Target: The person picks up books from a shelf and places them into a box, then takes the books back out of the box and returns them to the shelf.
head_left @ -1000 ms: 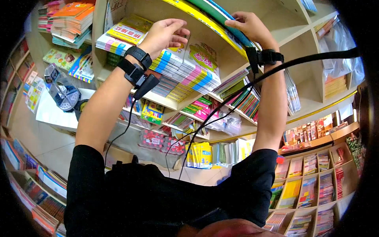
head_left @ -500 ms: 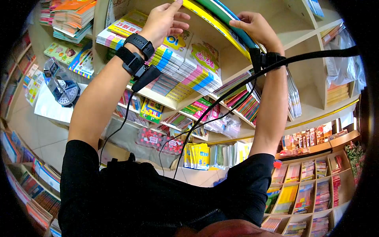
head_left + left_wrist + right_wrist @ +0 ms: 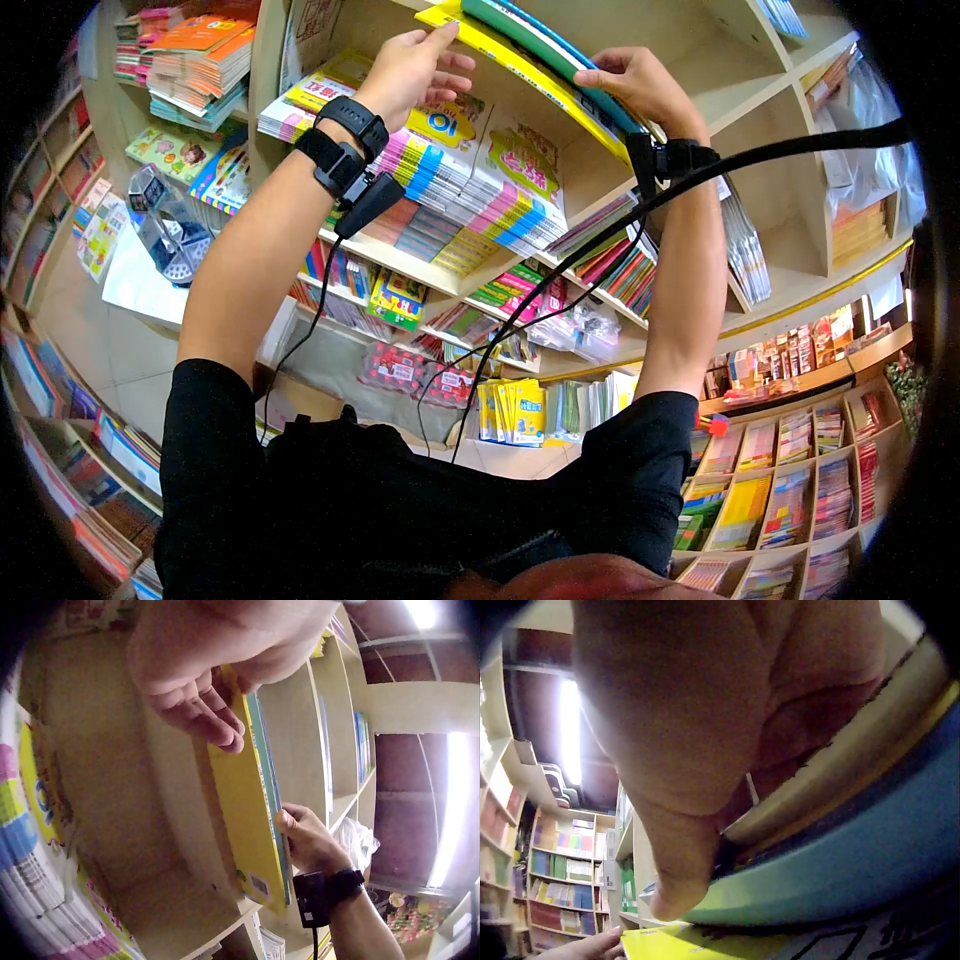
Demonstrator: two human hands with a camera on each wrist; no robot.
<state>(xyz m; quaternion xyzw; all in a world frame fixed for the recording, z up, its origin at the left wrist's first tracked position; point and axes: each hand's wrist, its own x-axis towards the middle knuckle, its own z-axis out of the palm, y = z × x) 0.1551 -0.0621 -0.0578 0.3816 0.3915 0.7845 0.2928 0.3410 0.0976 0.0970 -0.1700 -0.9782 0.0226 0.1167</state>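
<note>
A yellow book [image 3: 540, 75] [image 3: 244, 802] stands on edge in front of green and blue books [image 3: 520, 35] at the upper shelf. At its left end my left hand [image 3: 415, 75] [image 3: 225, 652] pinches its corner with the thumb; the other fingers curl loosely in front of the cover. My right hand [image 3: 645, 85] [image 3: 311, 840] grips the green and blue books, thumb on the near side and fingers behind, mostly hidden. In the right wrist view the thumb of that hand [image 3: 682, 862] presses on the green book [image 3: 817, 877], above the yellow one [image 3: 705, 945].
Stacked workbooks [image 3: 470, 190] fill the compartment below my hands. Orange booklets [image 3: 200, 60] lie at the left, plastic-wrapped items [image 3: 870, 150] at the right. Black cables [image 3: 780, 150] cross in front of the shelves. A clear stand [image 3: 170, 235] rests on a white surface.
My left hand has come up to the yellow book's left end, which now stands apart from the green one. My right hand has stayed on the books.
</note>
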